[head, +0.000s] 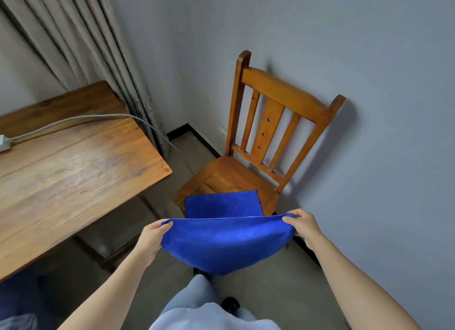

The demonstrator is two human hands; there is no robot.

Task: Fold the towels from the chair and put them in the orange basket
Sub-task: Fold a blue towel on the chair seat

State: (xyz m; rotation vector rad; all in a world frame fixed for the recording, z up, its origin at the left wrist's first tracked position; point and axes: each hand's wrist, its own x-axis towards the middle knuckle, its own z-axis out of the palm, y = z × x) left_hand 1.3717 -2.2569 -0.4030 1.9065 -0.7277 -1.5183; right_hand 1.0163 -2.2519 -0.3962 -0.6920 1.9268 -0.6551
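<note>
We see a blue towel [226, 243] held in the air between both hands, in front of the chair [278, 93] and above the floor [266, 275]. Its top edge runs nearly straight from hand to hand. The cloth below sags into a rounded belly that hangs free and touches nothing.

The left hand [152, 238] grips the left corner, with the thumb on top and the fingers curled under the cloth. The right hand [304, 227] pinches the right corner, fingertips curled over the edge.

Just behind the held towel, a second towel [222, 204], also blue, lies flat on the front of the chair's seat. We cannot see its near edge, which the held towel hides. Its far edge crosses the slats and leaves the back of the seat bare.

The wooden chair stands with its back against the wall [369, 58] on the right. On the left is a wooden table [73, 172], one corner pointing toward the chair, with a strip of floor between the two.

A grey cable [73, 121] runs across the table from a white power strip [3, 142] at the picture's left edge. It drops off the far side toward the floor beside the curtain [73, 34], which hangs in the corner.

Under the towel we see pale trousers [197, 295] and a dark shoe [230, 305] on the floor.
</note>
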